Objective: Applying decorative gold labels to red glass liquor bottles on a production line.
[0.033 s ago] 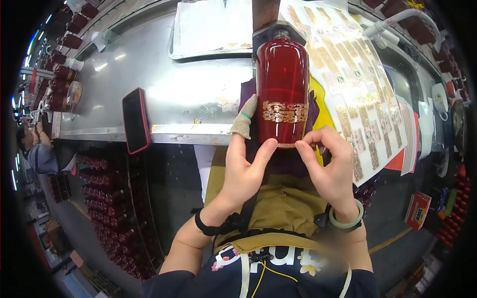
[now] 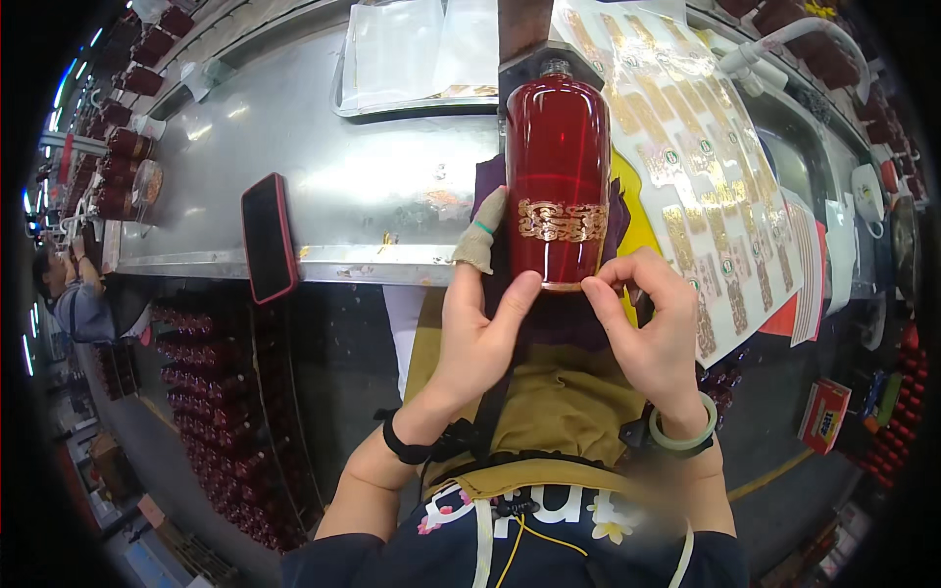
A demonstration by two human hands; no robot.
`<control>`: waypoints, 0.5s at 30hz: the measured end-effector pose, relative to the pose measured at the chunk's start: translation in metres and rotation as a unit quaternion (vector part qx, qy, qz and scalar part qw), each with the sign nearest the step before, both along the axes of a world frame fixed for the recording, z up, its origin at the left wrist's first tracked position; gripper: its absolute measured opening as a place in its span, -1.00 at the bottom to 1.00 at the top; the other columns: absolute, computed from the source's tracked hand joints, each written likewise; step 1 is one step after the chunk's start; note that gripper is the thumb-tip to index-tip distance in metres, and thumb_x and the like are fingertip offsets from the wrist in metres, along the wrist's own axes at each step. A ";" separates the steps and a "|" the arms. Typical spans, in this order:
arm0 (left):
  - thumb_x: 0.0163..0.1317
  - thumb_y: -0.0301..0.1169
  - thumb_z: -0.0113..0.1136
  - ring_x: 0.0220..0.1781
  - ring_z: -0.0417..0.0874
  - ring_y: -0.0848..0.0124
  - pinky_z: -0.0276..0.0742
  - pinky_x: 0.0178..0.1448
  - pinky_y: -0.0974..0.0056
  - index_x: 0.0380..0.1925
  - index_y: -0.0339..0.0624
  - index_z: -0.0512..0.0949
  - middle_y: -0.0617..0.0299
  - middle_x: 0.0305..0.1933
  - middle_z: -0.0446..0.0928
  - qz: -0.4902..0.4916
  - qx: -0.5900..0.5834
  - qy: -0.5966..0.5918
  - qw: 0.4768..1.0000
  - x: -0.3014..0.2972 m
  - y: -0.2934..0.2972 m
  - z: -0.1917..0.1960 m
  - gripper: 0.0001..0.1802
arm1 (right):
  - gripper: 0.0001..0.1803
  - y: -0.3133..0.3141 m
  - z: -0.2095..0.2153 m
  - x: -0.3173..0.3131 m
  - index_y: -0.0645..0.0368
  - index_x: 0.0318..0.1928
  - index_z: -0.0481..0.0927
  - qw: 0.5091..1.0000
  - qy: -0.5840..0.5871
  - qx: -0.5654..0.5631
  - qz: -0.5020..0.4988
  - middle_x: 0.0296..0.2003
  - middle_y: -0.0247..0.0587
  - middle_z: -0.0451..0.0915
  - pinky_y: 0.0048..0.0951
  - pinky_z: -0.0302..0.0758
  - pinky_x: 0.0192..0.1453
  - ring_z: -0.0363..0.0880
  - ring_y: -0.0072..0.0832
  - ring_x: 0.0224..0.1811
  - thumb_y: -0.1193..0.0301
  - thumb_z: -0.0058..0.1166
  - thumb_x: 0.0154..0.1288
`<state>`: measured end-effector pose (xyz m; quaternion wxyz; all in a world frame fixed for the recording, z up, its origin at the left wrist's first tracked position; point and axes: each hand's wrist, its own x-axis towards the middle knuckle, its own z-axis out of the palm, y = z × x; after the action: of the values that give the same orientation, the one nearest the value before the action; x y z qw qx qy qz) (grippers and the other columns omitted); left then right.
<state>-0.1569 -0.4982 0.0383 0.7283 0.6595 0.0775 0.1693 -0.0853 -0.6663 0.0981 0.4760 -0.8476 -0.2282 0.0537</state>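
Both hands hold shiny red glass bottle (image 2: 557,167) w/ gold band: left hand (image 2: 477,328) & right hand (image 2: 651,328) clamped on near end, on metal table (image 2: 372,186).

Bright overhead light, glare on the steel table (image 2: 372,186), fisheye-bent edges, dark blurred rim

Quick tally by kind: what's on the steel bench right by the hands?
Red bottle with gold band, both hands on its base: 1
Black phone with red edge: 1
Gold label sheet: 1
Clear plastic tray: 1
Total: 4
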 end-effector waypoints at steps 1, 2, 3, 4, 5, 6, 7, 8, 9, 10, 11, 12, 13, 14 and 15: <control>0.47 -0.59 0.10 0.67 0.20 0.16 0.05 0.69 0.12 0.57 -0.46 0.10 -0.11 0.63 0.19 0.003 -0.022 -0.008 1.000 -0.001 0.002 -0.002 -0.27 | -0.86 0.000 0.000 0.000 0.27 -0.33 0.64 1.000 0.003 -0.008 -0.008 -0.44 -0.17 0.60 -0.32 0.46 -0.24 0.57 -0.32 -0.38 0.51 0.37 0.27; 0.47 -0.62 0.05 0.64 0.26 0.17 0.09 0.67 0.12 0.53 -0.47 0.17 -0.08 0.59 0.27 0.026 -0.012 -0.022 0.999 -0.002 0.004 -0.004 -0.35 | -0.86 0.000 0.001 0.000 0.27 -0.33 0.64 1.000 -0.002 -0.001 -0.002 -0.44 -0.17 0.60 -0.32 0.46 -0.24 0.57 -0.32 -0.38 0.51 0.37 0.27; 0.44 -0.65 0.10 0.58 0.36 0.16 0.20 0.63 0.13 0.46 -0.48 0.28 -0.08 0.53 0.35 0.066 0.034 -0.037 0.997 -0.004 0.005 -0.006 -0.40 | -0.86 0.000 0.001 0.000 0.27 -0.33 0.64 1.000 -0.002 -0.007 -0.001 -0.45 -0.17 0.59 -0.31 0.46 -0.25 0.57 -0.32 -0.38 0.51 0.37 0.27; 0.40 -0.67 0.15 0.52 0.45 0.15 0.30 0.58 0.14 0.39 -0.48 0.40 -0.09 0.48 0.43 0.105 0.077 -0.040 0.991 -0.006 0.004 -0.008 -0.45 | -0.86 0.000 0.001 0.000 0.26 -0.33 0.64 1.000 0.004 -0.022 -0.009 -0.45 -0.17 0.59 -0.31 0.45 -0.25 0.57 -0.32 -0.39 0.51 0.37 0.27; 0.40 -0.67 0.15 0.52 0.45 0.15 0.30 0.58 0.14 0.39 -0.48 0.40 -0.09 0.48 0.43 0.108 0.075 -0.045 0.990 -0.009 0.005 -0.009 -0.45 | -0.86 0.000 0.001 0.000 0.26 -0.33 0.64 1.000 -0.001 -0.012 -0.003 -0.45 -0.17 0.59 -0.31 0.45 -0.25 0.57 -0.32 -0.39 0.51 0.37 0.27; 0.33 -0.68 0.24 0.42 0.54 0.14 0.41 0.49 0.15 0.27 -0.46 0.51 -0.08 0.39 0.51 0.124 0.181 -0.094 0.971 -0.011 0.003 -0.010 -0.52 | -0.86 0.000 0.001 0.000 0.26 -0.33 0.64 1.000 -0.002 -0.010 -0.004 -0.46 -0.18 0.58 -0.31 0.45 -0.25 0.57 -0.32 -0.39 0.51 0.37 0.27; 0.27 -0.70 0.33 0.32 0.63 0.12 0.52 0.40 0.16 0.15 -0.43 0.63 -0.08 0.31 0.58 0.140 0.279 -0.163 0.936 -0.012 0.003 -0.011 -0.58 | -0.86 0.000 0.001 0.000 0.26 -0.33 0.65 1.000 0.003 -0.019 -0.008 -0.46 -0.18 0.58 -0.31 0.45 -0.26 0.56 -0.32 -0.39 0.51 0.38 0.27; 0.10 -0.68 0.49 0.15 0.72 0.08 0.68 0.20 0.14 -0.05 -0.37 0.74 -0.04 0.17 0.66 0.149 0.307 -0.157 0.927 -0.012 0.001 -0.012 -0.64 | -0.86 0.000 0.000 0.000 0.26 -0.33 0.65 1.000 -0.002 -0.009 -0.006 -0.46 -0.18 0.58 -0.31 0.45 -0.26 0.56 -0.32 -0.39 0.51 0.38 0.27; 0.09 -0.70 0.48 0.14 0.71 0.09 0.67 0.18 0.14 -0.07 -0.35 0.73 -0.01 0.17 0.67 0.142 0.347 -0.165 0.912 -0.012 0.001 -0.012 -0.65 | -0.87 0.000 -0.001 0.000 0.26 -0.33 0.65 1.000 -0.001 -0.004 -0.005 -0.46 -0.17 0.58 -0.31 0.45 -0.26 0.57 -0.32 -0.39 0.51 0.37 0.27; 0.09 -0.71 0.47 0.14 0.71 0.11 0.67 0.17 0.14 -0.09 -0.33 0.72 0.01 0.16 0.68 0.126 0.391 -0.186 0.893 -0.010 0.000 -0.012 -0.66 | -0.87 0.000 -0.002 -0.001 0.26 -0.34 0.65 1.000 0.003 -0.005 -0.010 -0.46 -0.17 0.58 -0.31 0.45 -0.26 0.57 -0.31 -0.39 0.51 0.37 0.27; 0.09 -0.71 0.47 0.14 0.71 0.11 0.67 0.17 0.14 -0.09 -0.33 0.72 0.01 0.16 0.68 0.128 0.387 -0.194 0.892 -0.008 0.001 -0.012 -0.66 | -0.87 0.000 -0.002 0.000 0.26 -0.33 0.65 1.000 0.000 0.000 -0.008 -0.45 -0.17 0.59 -0.32 0.45 -0.26 0.57 -0.31 -0.38 0.51 0.37 0.27; 0.05 -0.68 0.48 0.11 0.72 0.08 0.71 0.10 0.13 -0.15 -0.35 0.73 0.01 0.12 0.70 0.131 0.419 -0.205 0.875 -0.006 0.002 -0.012 -0.69 | -0.87 0.000 -0.002 0.000 0.26 -0.33 0.65 1.000 -0.002 0.007 -0.003 -0.45 -0.17 0.59 -0.32 0.45 -0.26 0.57 -0.31 -0.38 0.51 0.37 0.27; 0.02 -0.65 0.49 0.08 0.72 0.06 0.75 0.04 0.13 -0.21 -0.37 0.74 0.00 0.08 0.71 0.134 0.447 -0.203 0.861 -0.003 0.002 -0.011 -0.72 | -0.87 -0.001 -0.002 0.001 0.27 -0.33 0.65 1.000 -0.007 0.005 0.000 -0.45 -0.17 0.60 -0.32 0.45 -0.27 0.58 -0.31 -0.39 0.50 0.37 0.27; 0.02 -0.65 0.49 0.08 0.72 0.06 0.75 0.04 0.13 -0.21 -0.37 0.74 0.00 0.08 0.71 0.128 0.449 -0.216 0.857 -0.002 0.003 -0.010 -0.72 | -0.86 -0.003 -0.002 0.002 0.27 -0.32 0.65 1.000 -0.005 -0.004 0.006 -0.45 -0.17 0.60 -0.32 0.45 -0.27 0.58 -0.31 -0.39 0.50 0.38 0.27; 0.02 -0.65 0.48 0.08 0.71 0.08 0.75 0.05 0.14 -0.23 -0.37 0.74 0.00 0.06 0.73 0.133 0.463 -0.212 0.850 -0.002 0.002 -0.009 -0.74 | -0.86 -0.006 0.000 0.005 0.27 -0.32 0.65 1.000 -0.010 0.003 -0.001 -0.45 -0.17 0.60 -0.32 0.45 -0.27 0.58 -0.31 -0.39 0.50 0.38 0.27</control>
<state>-0.1585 -0.4959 0.0296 0.3077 0.8519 -0.0788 0.4164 -0.0805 -0.6718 0.0978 0.4763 -0.8468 -0.2324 0.0443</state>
